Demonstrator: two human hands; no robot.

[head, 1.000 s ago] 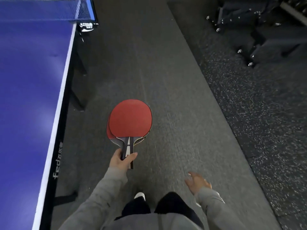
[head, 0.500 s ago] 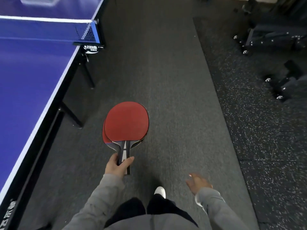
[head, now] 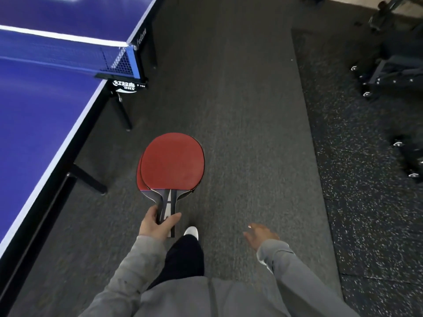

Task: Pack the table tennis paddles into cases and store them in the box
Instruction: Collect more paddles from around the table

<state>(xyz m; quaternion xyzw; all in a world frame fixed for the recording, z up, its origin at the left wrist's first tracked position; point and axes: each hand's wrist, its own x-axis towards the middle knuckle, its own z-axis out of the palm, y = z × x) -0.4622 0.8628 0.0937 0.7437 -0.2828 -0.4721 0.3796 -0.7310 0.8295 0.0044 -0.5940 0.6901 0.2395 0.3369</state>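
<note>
Two paddles [head: 171, 163] in one grip, neither in a case, no case or box in view; judged barely started, casing and boxing all left; left hand [head: 158, 225] curls round both handles near their butt ends; right hand [head: 261, 235] beside it holds nothing, fingers loose; blades stand just beyond the grip, stacked slightly offset, red faces up; table [head: 45, 133] lies farther off to the grip's left.

dim, soft focus, wide-angle edge warp
</note>
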